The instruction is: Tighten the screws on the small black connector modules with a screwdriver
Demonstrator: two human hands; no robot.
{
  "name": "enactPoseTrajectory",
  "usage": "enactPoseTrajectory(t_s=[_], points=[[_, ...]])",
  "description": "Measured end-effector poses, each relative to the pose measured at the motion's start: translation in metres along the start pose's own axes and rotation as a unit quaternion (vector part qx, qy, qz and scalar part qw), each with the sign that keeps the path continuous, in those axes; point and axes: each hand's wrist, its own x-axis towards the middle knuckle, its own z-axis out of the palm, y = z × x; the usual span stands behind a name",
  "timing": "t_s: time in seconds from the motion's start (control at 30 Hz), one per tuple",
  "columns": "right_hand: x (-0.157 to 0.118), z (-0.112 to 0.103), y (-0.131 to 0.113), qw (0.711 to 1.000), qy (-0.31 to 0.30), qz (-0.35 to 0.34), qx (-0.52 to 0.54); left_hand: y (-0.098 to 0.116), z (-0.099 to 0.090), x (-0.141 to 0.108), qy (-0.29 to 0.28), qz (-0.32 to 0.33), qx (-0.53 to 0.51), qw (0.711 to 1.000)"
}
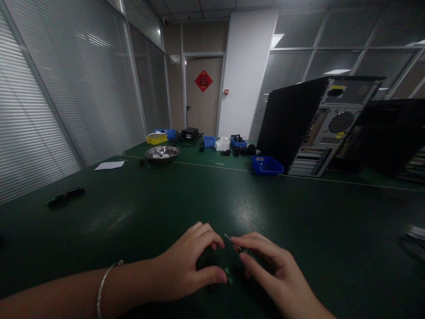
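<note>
My left hand point(195, 259) curves over a small dark-and-green piece low on the table. Its thumb tip lies against the green part point(229, 275), and the dark part is mostly lost in shadow under the thumb and fingers. Between the thumb and index finger of my right hand point(265, 261) is a thin, light metal tool point(227, 238). Its tip points up and left toward my left fingers. Whether it is tweezers or a slim driver cannot be made out. The two hands are close together but apart.
Black-and-green pieces point(66, 196) lie at the left on the green table point(159, 204). Farther back are a metal bowl point(162, 153), white paper point(109, 165), a blue bin point(267, 165) and a white device point(222, 144). A black computer tower point(295, 119) stands at right.
</note>
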Motion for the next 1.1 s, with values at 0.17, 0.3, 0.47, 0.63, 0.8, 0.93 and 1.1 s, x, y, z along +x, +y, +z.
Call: enactPoseTrajectory(t_s=[0.17, 0.3, 0.47, 0.63, 0.8, 0.93, 1.1], points=[[0.000, 0.000, -0.002, 1.000, 0.008, 0.008, -0.026, 0.006, -0.004, 0.000, -0.036, 0.008, 0.011, 0.999], [-0.002, 0.002, -0.001, 0.997, -0.014, -0.015, -0.081, 0.004, -0.003, 0.001, -0.032, 0.006, 0.002, 0.999], [-0.005, 0.004, -0.003, 0.986, -0.076, 0.020, -0.145, -0.008, 0.000, 0.004, 0.009, 0.002, -0.091, 0.996], [-0.007, 0.005, -0.006, 0.972, -0.119, 0.022, -0.200, -0.013, 0.002, 0.004, 0.031, -0.031, -0.164, 0.985], [-0.007, 0.006, -0.004, 0.975, -0.115, 0.018, -0.189, -0.011, 0.006, 0.006, 0.046, -0.089, -0.334, 0.937], [-0.006, 0.005, -0.001, 0.981, -0.108, 0.016, -0.162, -0.012, 0.007, 0.010, 0.043, -0.124, -0.409, 0.903], [-0.006, 0.005, -0.001, 0.997, -0.022, -0.011, -0.077, -0.010, 0.012, 0.009, 0.071, -0.124, -0.434, 0.890]])
